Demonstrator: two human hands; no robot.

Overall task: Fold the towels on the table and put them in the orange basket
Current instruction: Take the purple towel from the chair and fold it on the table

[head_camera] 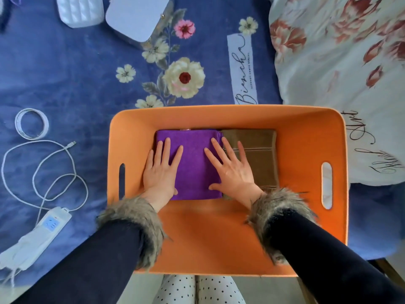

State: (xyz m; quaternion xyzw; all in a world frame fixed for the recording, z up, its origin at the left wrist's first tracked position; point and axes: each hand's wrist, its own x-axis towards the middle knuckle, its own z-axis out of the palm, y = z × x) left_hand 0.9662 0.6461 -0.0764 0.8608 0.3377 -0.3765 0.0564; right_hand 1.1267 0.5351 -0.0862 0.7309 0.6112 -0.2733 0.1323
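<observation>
While both hands lay flat, we pressed the purple towel (192, 163) in the orange basket (306, 121) | left hand (161, 172), right hand (232, 170): fingers straight, gripping nothing | folded towel's long axis ran away from us, touching brown towel (256, 154)

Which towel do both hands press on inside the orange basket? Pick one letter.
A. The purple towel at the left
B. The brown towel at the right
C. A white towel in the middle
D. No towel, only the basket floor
A: the left hand and the right hand lie flat with straight fingers on the folded purple towel, which sits beside the brown towel inside the orange basket.
</observation>
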